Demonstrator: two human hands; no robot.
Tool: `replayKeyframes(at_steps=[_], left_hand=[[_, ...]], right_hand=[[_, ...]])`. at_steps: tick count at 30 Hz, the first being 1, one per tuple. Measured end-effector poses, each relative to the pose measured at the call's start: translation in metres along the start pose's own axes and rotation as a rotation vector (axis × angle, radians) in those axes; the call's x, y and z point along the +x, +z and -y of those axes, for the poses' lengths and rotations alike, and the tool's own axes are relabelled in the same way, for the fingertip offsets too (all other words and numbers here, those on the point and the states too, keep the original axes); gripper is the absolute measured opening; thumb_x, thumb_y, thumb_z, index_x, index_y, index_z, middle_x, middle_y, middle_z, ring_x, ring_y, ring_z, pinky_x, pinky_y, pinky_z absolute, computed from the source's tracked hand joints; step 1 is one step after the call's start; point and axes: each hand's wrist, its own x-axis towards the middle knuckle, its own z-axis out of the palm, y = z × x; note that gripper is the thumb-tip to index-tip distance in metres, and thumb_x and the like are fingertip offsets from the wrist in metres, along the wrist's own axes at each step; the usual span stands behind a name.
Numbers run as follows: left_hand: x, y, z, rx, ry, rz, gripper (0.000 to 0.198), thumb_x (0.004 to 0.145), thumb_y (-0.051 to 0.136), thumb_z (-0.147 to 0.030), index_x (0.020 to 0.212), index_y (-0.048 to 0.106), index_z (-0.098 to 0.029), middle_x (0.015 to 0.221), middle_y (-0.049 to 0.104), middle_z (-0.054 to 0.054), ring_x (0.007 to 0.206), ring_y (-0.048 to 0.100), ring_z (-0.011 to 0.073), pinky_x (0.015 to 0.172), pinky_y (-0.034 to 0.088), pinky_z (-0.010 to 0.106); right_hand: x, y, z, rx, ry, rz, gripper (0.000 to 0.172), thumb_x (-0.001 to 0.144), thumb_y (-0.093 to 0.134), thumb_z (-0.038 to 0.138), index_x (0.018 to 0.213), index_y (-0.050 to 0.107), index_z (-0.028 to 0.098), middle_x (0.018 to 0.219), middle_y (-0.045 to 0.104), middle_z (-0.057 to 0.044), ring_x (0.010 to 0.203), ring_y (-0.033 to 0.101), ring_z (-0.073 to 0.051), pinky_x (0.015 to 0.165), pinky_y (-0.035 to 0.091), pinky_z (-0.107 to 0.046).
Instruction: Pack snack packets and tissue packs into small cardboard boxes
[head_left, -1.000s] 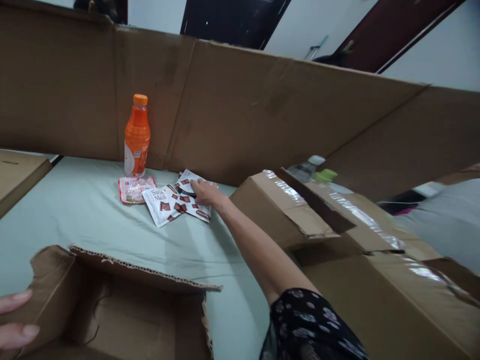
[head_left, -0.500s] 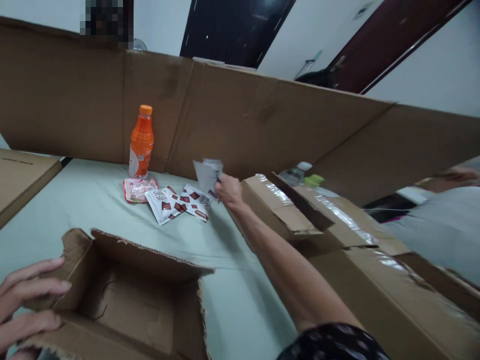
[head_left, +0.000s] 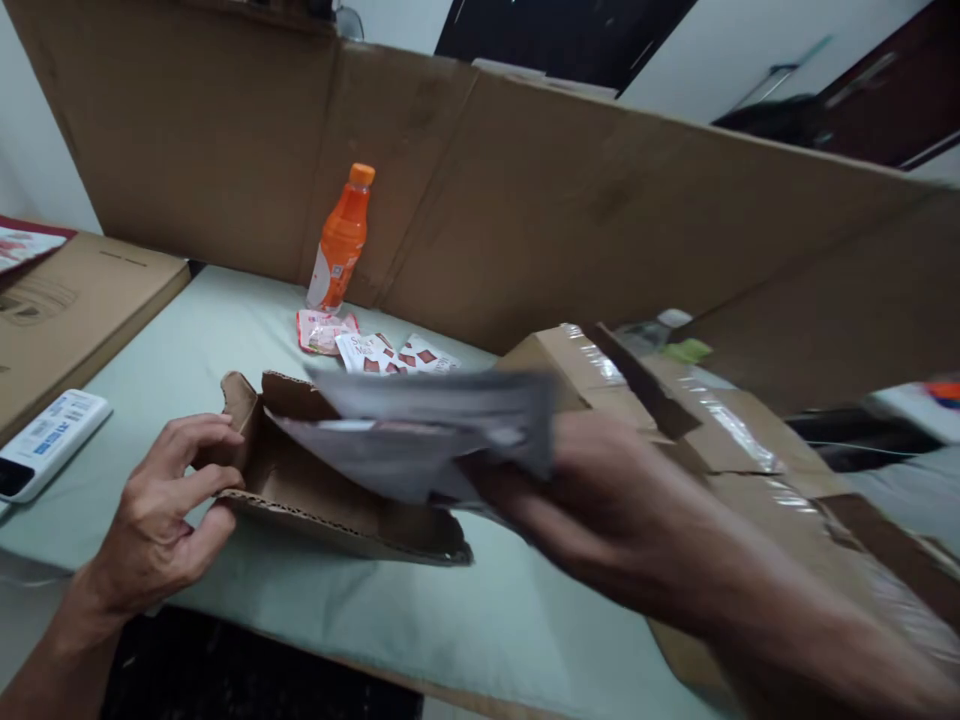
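A small open-topped cardboard box (head_left: 330,535) sits on the pale green cloth, and my left hand (head_left: 165,500) grips its left end with fingers and thumb over the edge. Above the box's right part, my right hand (head_left: 592,480) holds grey-white packets (head_left: 442,425), smeared by motion, their near ends over the opening. They hide part of the box's inside. Behind it lie two white packets with brown squares: a left packet (head_left: 366,350) marked "Meal" and a right packet (head_left: 427,354). Beside them is a pink packet (head_left: 324,332).
An orange-capped bottle (head_left: 343,240) of orange drink stands before a tall cardboard wall (head_left: 562,220). At left are a white power-bank-like device (head_left: 56,440) and a flat carton (head_left: 82,310). Taped cardboard boxes (head_left: 757,500) stand at right, with a clear bottle (head_left: 649,335) behind them.
My right hand has brought the packets from the far side of the cloth back toward me, over the box. My left hand stays at the box's left end. The view has shifted.
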Motion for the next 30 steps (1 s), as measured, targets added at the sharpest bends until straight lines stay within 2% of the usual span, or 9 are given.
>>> replayKeyframes(at_steps=[4, 8, 12, 16, 19, 21, 24, 27, 30], left_hand=[[0.0, -0.002, -0.005, 0.031, 0.049, 0.001, 0.02, 0.086, 0.054, -0.004, 0.09, 0.066, -0.019, 0.122, 0.064, 0.01, 0.124, 0.061, 0.0286, 0.107, 0.053, 0.051], [0.012, -0.01, -0.013, 0.019, 0.151, 0.076, 0.025, 0.086, 0.056, -0.005, 0.103, 0.066, -0.02, 0.134, 0.066, 0.012, 0.137, 0.057, 0.0295, 0.125, 0.034, 0.059], [0.029, -0.014, -0.021, -0.003, 0.281, 0.297, 0.033, 0.085, 0.056, -0.011, 0.116, 0.066, -0.016, 0.123, 0.074, 0.011, 0.122, 0.067, 0.0254, 0.121, 0.043, 0.047], [0.042, -0.007, -0.018, 0.09, 0.234, 0.57, 0.01, 0.076, 0.066, -0.016, 0.085, 0.069, -0.019, 0.089, 0.075, 0.008, 0.09, 0.07, 0.0271, 0.1, 0.056, 0.046], [0.046, -0.002, -0.014, 0.088, 0.237, 0.677, 0.005, 0.076, 0.07, -0.017, 0.076, 0.066, -0.02, 0.078, 0.071, 0.006, 0.086, 0.067, 0.027, 0.088, 0.056, 0.041], [0.045, -0.001, -0.013, 0.038, 0.25, 0.691, 0.006, 0.078, 0.071, -0.018, 0.076, 0.066, -0.021, 0.077, 0.07, 0.004, 0.088, 0.066, 0.026, 0.093, 0.054, 0.04], [0.042, -0.001, -0.013, -0.014, 0.243, 0.679, 0.006, 0.082, 0.072, -0.02, 0.081, 0.067, -0.022, 0.082, 0.072, 0.003, 0.091, 0.066, 0.0242, 0.106, 0.048, 0.041], [0.038, 0.001, -0.012, -0.023, 0.244, 0.646, 0.008, 0.084, 0.074, -0.022, 0.089, 0.068, -0.023, 0.088, 0.074, 0.001, 0.092, 0.067, 0.0222, 0.116, 0.041, 0.041], [0.037, 0.007, -0.008, -0.021, 0.295, 0.638, 0.006, 0.087, 0.072, -0.024, 0.09, 0.067, -0.023, 0.085, 0.075, -0.001, 0.083, 0.067, 0.0211, 0.114, 0.042, 0.041]], right_hand=[[0.029, 0.031, 0.01, -0.328, 0.141, 0.543, 0.019, 0.078, 0.056, 0.005, 0.082, 0.067, 0.02, 0.072, 0.072, -0.003, 0.059, 0.061, -0.015, 0.053, 0.037, -0.026], [0.056, 0.078, 0.009, -0.38, 0.091, 0.756, 0.032, 0.086, 0.058, 0.008, 0.111, 0.075, 0.016, 0.101, 0.08, -0.013, 0.087, 0.074, -0.024, 0.064, 0.044, -0.028], [0.062, 0.099, 0.008, -0.26, 0.016, 0.907, 0.034, 0.095, 0.058, 0.017, 0.126, 0.07, 0.014, 0.117, 0.078, -0.015, 0.099, 0.075, -0.027, 0.075, 0.05, -0.031], [0.049, 0.062, 0.004, -0.083, -0.033, 0.76, 0.035, 0.098, 0.059, 0.025, 0.131, 0.069, 0.017, 0.122, 0.077, -0.013, 0.105, 0.074, -0.026, 0.086, 0.054, -0.034], [0.048, 0.023, -0.015, 0.19, -0.045, 0.405, 0.03, 0.102, 0.054, 0.03, 0.119, 0.075, 0.019, 0.108, 0.081, -0.008, 0.096, 0.075, -0.02, 0.083, 0.056, -0.03], [0.064, 0.013, -0.038, 0.214, 0.022, 0.145, 0.035, 0.104, 0.048, 0.035, 0.115, 0.076, 0.017, 0.097, 0.08, -0.007, 0.086, 0.074, -0.018, 0.074, 0.056, -0.028], [0.112, 0.037, -0.084, -0.136, 0.153, 0.044, 0.035, 0.103, 0.045, 0.026, 0.118, 0.075, 0.015, 0.107, 0.08, -0.009, 0.092, 0.074, -0.02, 0.078, 0.056, -0.028], [0.169, 0.092, -0.125, -0.402, 0.186, 0.154, 0.034, 0.095, 0.058, 0.017, 0.125, 0.073, 0.014, 0.128, 0.075, -0.015, 0.118, 0.069, -0.028, 0.101, 0.051, -0.036], [0.208, 0.145, -0.151, -0.443, 0.18, 0.183, 0.031, 0.093, 0.069, 0.021, 0.121, 0.072, 0.009, 0.128, 0.071, -0.019, 0.123, 0.065, -0.032, 0.11, 0.046, -0.048]])
